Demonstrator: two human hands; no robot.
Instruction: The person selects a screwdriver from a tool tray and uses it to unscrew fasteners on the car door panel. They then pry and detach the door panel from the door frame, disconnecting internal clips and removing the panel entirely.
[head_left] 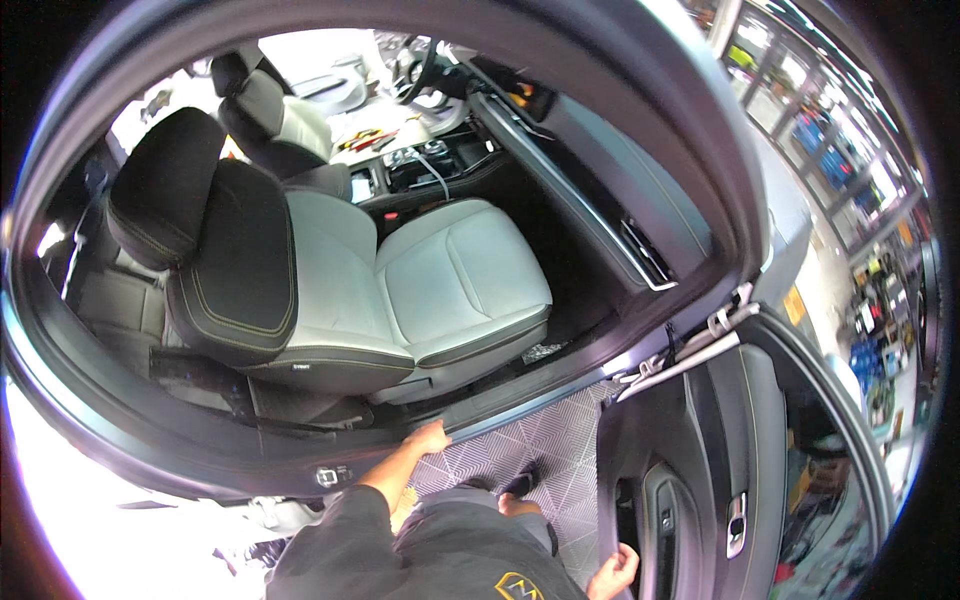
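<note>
Door sill (520,408) of an open car is seen running across the lower middle of the view, a dark strip between the seat base above and the patterned floor below. At the far left, the black headrest (165,185) and the dark seat back (240,262) with pale stitching are seen tilted toward the camera, and beside them the light grey seat cushion (460,275) is spread out just above the sill. Behind the seat, the centre console (420,165) with a white cable lying over it is visible, and a second seat farther back.

The left hand (430,437) is laid on the near end of the sill, below the front corner of the seat base; its fingers are pressed together and rest flat along the edge, with nothing pinched between them. A dark sleeve is seen leading from it down to the lower edge. Below the sill, the grey floor (560,440) with a diamond-grid pattern is shown, and a dark shoe (520,482) is planted on it.

Further right, the right hand (612,572) is placed against the inner panel of the open door (700,440), low at the frame's edge; its fingers are loosely curled, and whether anything is gripped cannot be told. A bright metal door handle (737,522) is set into the panel to the right of that hand, well apart from it.
</note>
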